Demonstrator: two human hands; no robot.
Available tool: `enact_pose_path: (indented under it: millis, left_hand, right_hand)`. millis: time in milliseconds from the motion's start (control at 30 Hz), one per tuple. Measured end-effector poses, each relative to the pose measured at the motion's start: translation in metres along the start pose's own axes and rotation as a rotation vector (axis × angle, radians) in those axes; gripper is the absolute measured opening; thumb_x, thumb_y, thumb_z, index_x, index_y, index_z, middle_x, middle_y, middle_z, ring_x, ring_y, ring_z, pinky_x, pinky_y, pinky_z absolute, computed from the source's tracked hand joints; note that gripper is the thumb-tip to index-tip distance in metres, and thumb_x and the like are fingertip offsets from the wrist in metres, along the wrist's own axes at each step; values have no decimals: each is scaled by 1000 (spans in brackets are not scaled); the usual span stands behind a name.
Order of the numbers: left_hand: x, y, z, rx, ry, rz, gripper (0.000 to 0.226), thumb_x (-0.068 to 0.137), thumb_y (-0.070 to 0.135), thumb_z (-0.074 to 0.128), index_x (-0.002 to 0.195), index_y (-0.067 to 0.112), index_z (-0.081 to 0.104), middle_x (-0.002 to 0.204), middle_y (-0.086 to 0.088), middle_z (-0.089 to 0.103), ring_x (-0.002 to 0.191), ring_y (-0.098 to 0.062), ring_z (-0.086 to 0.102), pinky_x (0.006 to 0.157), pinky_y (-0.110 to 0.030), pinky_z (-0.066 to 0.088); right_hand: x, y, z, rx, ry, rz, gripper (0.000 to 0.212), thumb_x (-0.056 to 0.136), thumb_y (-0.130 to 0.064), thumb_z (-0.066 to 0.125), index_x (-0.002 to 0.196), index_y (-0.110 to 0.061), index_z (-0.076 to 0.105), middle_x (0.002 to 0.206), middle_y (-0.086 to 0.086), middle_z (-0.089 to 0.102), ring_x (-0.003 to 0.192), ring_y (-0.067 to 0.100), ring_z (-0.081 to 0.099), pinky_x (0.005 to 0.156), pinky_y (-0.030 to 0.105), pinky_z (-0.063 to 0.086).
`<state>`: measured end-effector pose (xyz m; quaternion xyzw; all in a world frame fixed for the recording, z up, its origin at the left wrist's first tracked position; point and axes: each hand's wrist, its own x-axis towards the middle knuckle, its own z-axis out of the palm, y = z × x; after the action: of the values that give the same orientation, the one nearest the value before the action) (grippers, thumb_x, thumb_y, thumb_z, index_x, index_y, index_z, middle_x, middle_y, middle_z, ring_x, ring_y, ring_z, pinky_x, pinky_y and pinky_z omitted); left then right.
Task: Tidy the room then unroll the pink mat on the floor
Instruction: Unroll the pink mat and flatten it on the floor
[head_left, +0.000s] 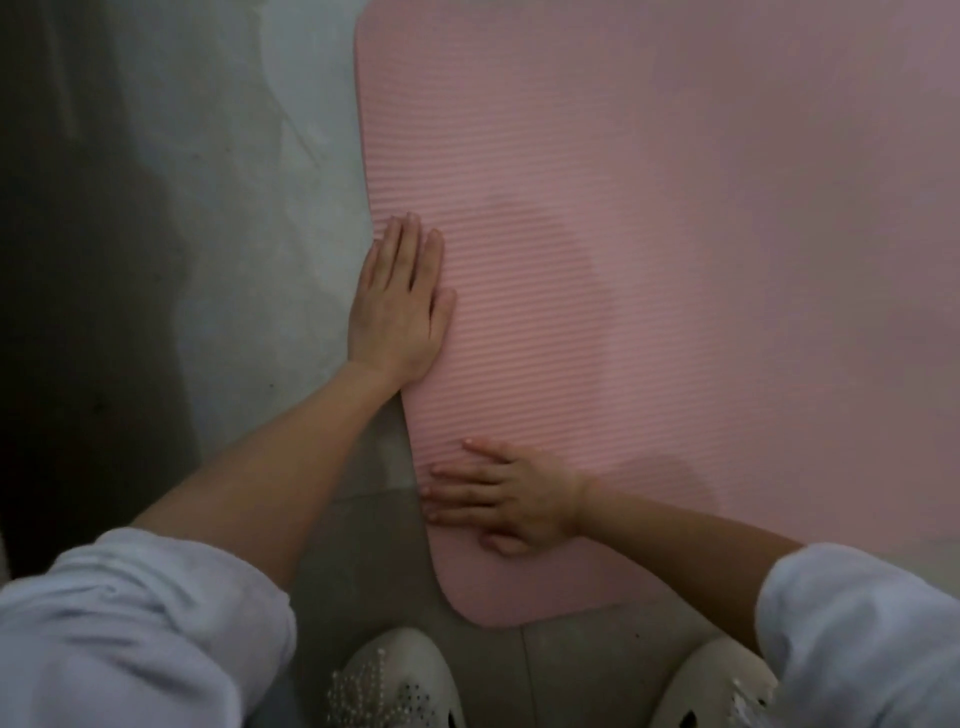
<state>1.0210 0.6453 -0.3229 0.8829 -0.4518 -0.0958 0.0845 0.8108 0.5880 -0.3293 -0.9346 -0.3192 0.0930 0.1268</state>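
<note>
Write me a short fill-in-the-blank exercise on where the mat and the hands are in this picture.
1. The mat lying unrolled on the floor is coloured ____.
2. The left hand rests with its fingers ____ along the mat's edge.
3. The right hand presses on the ____.
4. Two white shoes stand on the floor just ____ the mat.

Missing words: pink; straight; mat; off

Your sleeves (130, 623) are pale lavender-white, pushed above the forearms. Your shoes (400, 680) are white, perforated, pearl-beaded.
</note>
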Motion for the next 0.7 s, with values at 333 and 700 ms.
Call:
enact_pose_path:
  millis: [333, 700]
  left_hand:
    - [32, -4, -7, 20, -48, -32, 71, 87, 41, 29, 142, -5, 30, 151, -27, 28, 143, -38, 25, 118, -43, 15]
    - [106, -14, -18, 36, -56, -203, 89, 79, 57, 21, 148, 2, 12, 157, -24, 8, 147, -35, 5, 120, -42, 2]
  right_hand:
    - [-3, 64, -25, -81, 10, 184, 64, 82, -43, 47, 141, -19, 38, 148, 6, 42, 138, 28, 38, 112, 55, 18]
    - [0, 64, -30, -38, -9, 224, 62, 78, -42, 45, 137, -23, 45, 145, 2, 48, 134, 25, 44, 112, 53, 16]
